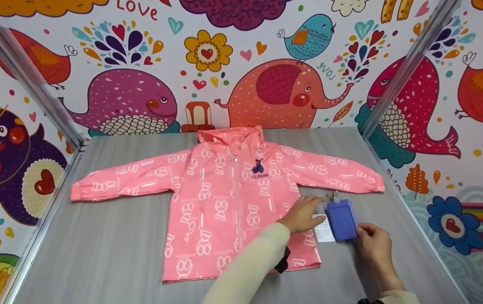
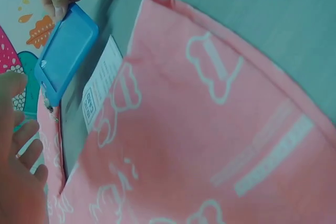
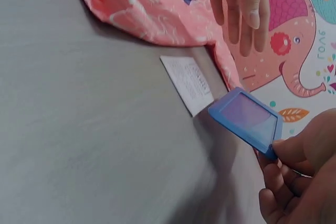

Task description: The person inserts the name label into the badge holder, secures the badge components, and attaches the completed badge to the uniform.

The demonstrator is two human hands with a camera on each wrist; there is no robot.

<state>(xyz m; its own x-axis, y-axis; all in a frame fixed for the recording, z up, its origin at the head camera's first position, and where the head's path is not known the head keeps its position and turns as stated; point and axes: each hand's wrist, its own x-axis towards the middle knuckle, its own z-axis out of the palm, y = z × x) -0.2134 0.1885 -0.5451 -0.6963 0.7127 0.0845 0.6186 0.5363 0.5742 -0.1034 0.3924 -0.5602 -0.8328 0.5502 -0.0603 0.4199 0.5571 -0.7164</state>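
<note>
My right hand [image 1: 375, 245] pinches a lower corner of a blue badge holder [image 1: 343, 220] between thumb and fingers, holding it above the table in the right wrist view. A metal clip [image 1: 335, 195] sits at the holder's top end. My left hand [image 1: 304, 214] is near the holder's left side, fingers extended and apart from it in the left wrist view. Beside the holder lies a white printed card [image 1: 324, 229], partly beneath the edge of a pink hooded jacket [image 1: 220, 202]. The jacket is spread flat with both sleeves out, white bear outlines across it and a dark bear print on the chest.
The grey table [image 1: 110, 236] has metal posts [image 1: 406, 67] at its back corners. Walls with cartoon animals, such as an elephant [image 1: 283, 97] and a purple whale [image 1: 127, 101], stand behind it and at both sides.
</note>
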